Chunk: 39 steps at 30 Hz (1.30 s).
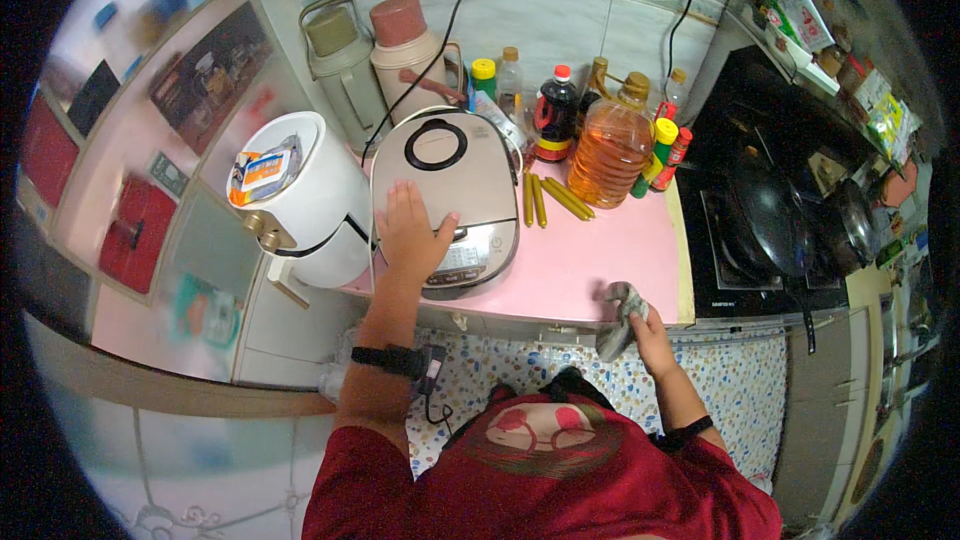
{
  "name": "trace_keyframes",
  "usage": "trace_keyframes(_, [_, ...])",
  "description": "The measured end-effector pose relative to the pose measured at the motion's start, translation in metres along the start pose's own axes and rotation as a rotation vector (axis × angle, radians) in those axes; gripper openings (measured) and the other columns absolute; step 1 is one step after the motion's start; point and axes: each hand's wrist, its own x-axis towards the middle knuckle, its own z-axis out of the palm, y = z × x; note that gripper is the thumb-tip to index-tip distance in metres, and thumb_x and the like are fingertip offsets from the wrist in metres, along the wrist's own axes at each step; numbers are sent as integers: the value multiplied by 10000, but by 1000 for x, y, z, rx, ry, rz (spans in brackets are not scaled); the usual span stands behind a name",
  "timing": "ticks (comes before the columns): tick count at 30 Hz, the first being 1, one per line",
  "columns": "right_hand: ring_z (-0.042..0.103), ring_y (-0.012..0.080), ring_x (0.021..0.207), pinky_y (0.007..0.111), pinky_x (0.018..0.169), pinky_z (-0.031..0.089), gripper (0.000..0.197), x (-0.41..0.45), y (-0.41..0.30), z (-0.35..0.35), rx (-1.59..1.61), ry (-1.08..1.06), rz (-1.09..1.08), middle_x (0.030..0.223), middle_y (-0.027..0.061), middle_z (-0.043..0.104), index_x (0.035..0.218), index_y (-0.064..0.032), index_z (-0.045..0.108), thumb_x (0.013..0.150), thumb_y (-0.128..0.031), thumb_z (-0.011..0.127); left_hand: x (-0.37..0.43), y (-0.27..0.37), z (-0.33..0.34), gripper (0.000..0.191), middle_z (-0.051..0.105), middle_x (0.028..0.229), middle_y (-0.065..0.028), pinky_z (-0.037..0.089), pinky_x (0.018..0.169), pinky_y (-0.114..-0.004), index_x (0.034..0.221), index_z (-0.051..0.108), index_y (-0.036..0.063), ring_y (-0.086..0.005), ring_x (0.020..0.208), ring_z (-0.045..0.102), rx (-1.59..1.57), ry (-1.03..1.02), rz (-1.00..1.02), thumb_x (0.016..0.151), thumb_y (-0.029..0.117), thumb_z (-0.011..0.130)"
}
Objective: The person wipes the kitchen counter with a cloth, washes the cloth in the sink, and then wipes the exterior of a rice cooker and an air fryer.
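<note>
My left hand (pixel 414 234) rests flat on the lid of a beige and silver rice cooker (pixel 487 172), its fingers a little apart and nothing in its grip. A round black ring marks the lid beyond my fingertips. In my right hand (pixel 651 331) hangs a crumpled grey cloth (pixel 619 322), held out past the front edge of the pink countertop (pixel 559 270). To the left of the cooker stands a white air fryer (pixel 330 202) with a packet of wipes (pixel 264 171) on top. Several yellow-green sticks (pixel 562 199) lie to the cooker's right.
A large jug of cooking oil (pixel 611 150), a soy sauce bottle (pixel 555 116) and other bottles line the back. Two thermos flasks (pixel 409 52) stand behind the cooker. At right, a black wok (pixel 769 202) sits on the gas stove (pixel 731 300). A black cable (pixel 431 60) hangs down behind.
</note>
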Motion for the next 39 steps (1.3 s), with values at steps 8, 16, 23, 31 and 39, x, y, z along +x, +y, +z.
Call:
trace_keyframes(8, [574, 141, 923, 301, 826, 493, 310, 45, -78, 13, 255, -130, -53, 1055, 58, 601, 1257, -1, 499, 980, -135, 471, -2, 3, 0, 883, 296, 1487, -260, 181, 1108, -587, 1422, 314, -55, -391, 1398, 252, -13, 63, 14, 836, 551, 578])
trace_keyframes(16, [593, 159, 961, 307, 860, 487, 366, 112, -130, 62, 212, -219, -269, 1098, 80, 593, 1309, -6, 461, 968, -133, 494, -3, 0, -10, 921, 289, 1470, -295, 256, 1055, -618, 1408, 302, -76, -440, 1371, 278, 2, 34, 67, 820, 558, 617])
trace_keyframes(23, [572, 209, 1040, 326, 931, 439, 348, 172, -138, 109, 57, -384, -423, 1135, 132, 597, 1248, -8, 532, 938, -165, 554, -3, 4, -14, 940, 302, 1477, -260, 254, 1059, -620, 1427, 295, -38, -423, 1374, 286, 4, -74, -16, 796, 563, 647])
trace_keyframes(31, [573, 370, 935, 422, 795, 478, 359, 155, -170, 167, -600, -370, -833, 985, 174, 568, 1166, -47, 572, 854, -210, 642, 36, -15, -27, 421, 621, 995, -176, 438, 779, -488, 1026, 588, 27, -390, 904, 574, -92, 174, 131, 769, 337, 709])
trace_keyframes(39, [585, 361, 1007, 428, 856, 476, 296, 189, -183, 192, -563, -202, -698, 1076, 169, 608, 1077, -52, 579, 832, -203, 644, 60, -37, -11, 440, 602, 1039, -195, 416, 833, -494, 1104, 559, 12, -403, 972, 557, -277, 228, 204, 786, 294, 672])
